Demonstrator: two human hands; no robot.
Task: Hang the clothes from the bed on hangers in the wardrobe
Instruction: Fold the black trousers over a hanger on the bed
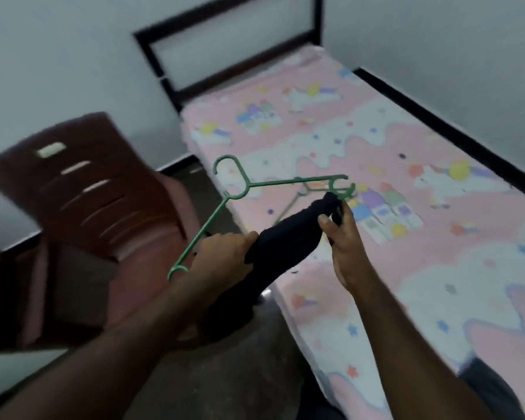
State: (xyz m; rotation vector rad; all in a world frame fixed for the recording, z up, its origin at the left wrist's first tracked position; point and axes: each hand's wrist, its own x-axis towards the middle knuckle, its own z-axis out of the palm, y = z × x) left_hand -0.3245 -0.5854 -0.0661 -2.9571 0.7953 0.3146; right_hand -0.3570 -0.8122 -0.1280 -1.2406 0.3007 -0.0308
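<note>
1. Between the two hands a dark garment [285, 234] stretches as a rolled band. The left hand [222, 256] clenches its lower part, and one arm of a green hanger [285, 182] runs under the fingers.
2. The right hand [343, 237] pinches the garment's upper end, just beside the hanger's other tip.
3. Beyond the grip lies the bed [376, 140], its near edge passing under the right wrist. A brown chair [103, 192] crowds the left side.
4. Count: two hangers, the second hanger [288, 204] on the sheet beneath the held one; one garment; one chair.
</note>
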